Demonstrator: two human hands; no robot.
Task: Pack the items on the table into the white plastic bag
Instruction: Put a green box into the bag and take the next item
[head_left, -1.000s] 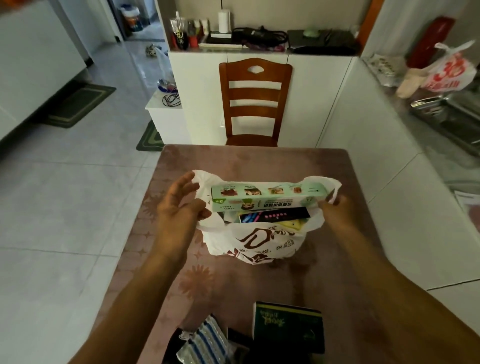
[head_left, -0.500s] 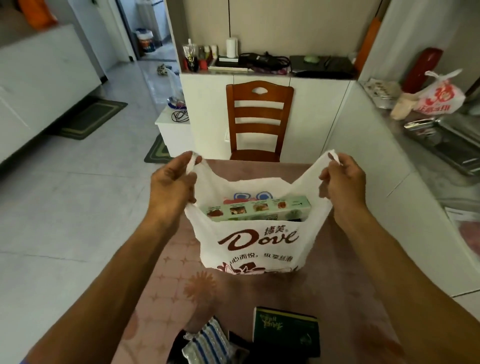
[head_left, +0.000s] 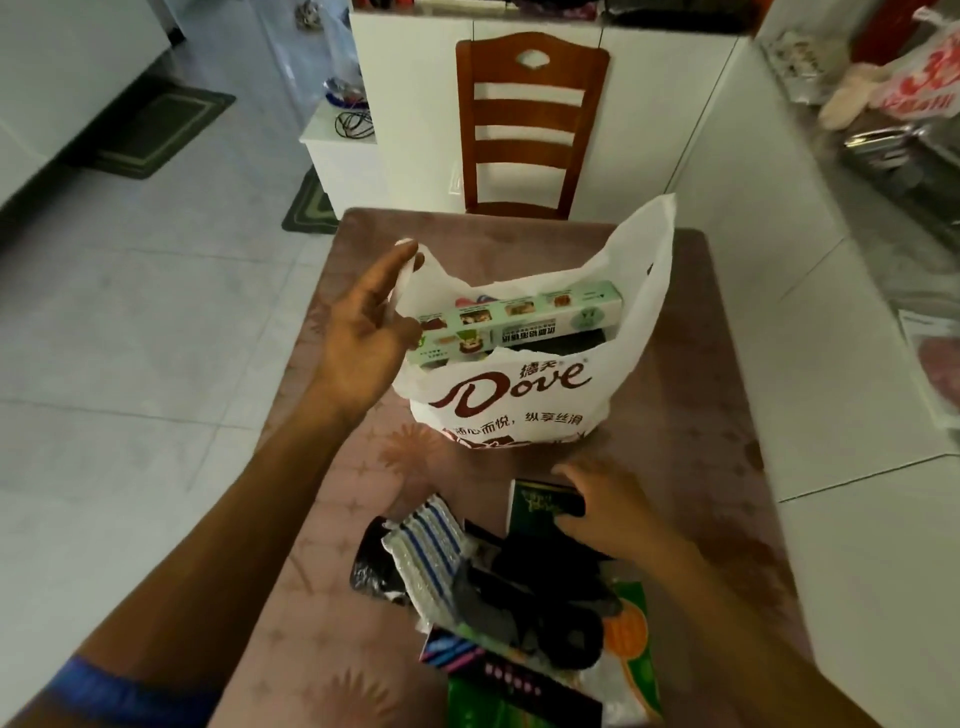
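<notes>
The white plastic bag with a brown logo stands open in the middle of the table. A long pale green box lies across its mouth over a dark item. My left hand pinches the bag's left handle and holds it up. My right hand rests with spread fingers on a dark green box near the table's front. Beside it lie a blue-striped packet, black items and green packets in a loose pile.
A wooden chair stands at the table's far end against white cabinets. A white counter runs close along the right, with a red-printed bag and trays on it. Tiled floor with mats lies to the left.
My right hand has let go of the bag's right handle and dropped onto the dark green box. The left hand still holds its handle. The view has tilted down.
</notes>
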